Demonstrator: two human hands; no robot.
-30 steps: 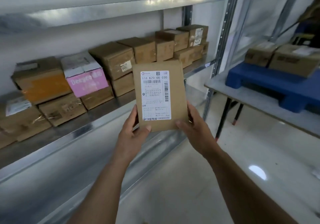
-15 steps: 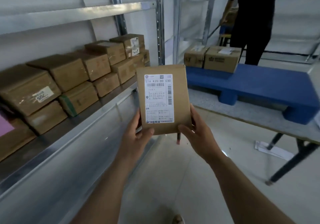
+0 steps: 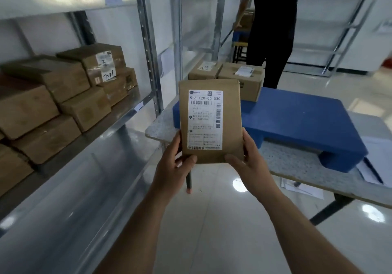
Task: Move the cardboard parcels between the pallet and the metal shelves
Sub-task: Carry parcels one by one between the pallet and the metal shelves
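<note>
Behind, blue pallet (image 3: 297, 121) partly hidden by parcel (image 3: 231, 123) gripped by left hand (image 3: 171, 171) and right hand (image 3: 250, 165).

It was a parcel stockroom or small warehouse: bare metal shelves (image 3: 135, 40) lined the white walls, one level stacked with taped cardboard parcels (image 3: 70, 95) bearing shipping labels. A blue pallet (image 3: 297, 121) carrying two more boxes (image 3: 231, 76) sat on a speckled worktop (image 3: 297, 163) over a glossy tiled floor (image 3: 212, 220).
</note>
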